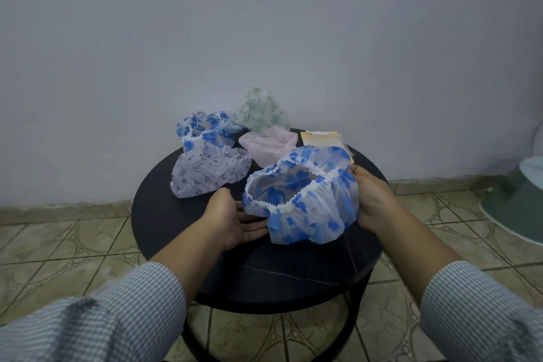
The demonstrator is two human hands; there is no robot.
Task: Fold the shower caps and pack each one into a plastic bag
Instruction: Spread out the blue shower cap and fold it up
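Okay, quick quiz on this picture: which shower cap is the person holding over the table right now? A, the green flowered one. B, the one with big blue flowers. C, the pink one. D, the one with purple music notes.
B: the blue-flowered cap sits between the hands, the right hand gripping its edge and the left hand open beside it; the other caps lie untouched farther back on the table.

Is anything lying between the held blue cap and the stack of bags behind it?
Nothing visible does. The blue cap, gripped by the right hand with the left hand open beside it, overlaps the near edge of the bags in this view. The pink cap lies left of that path.
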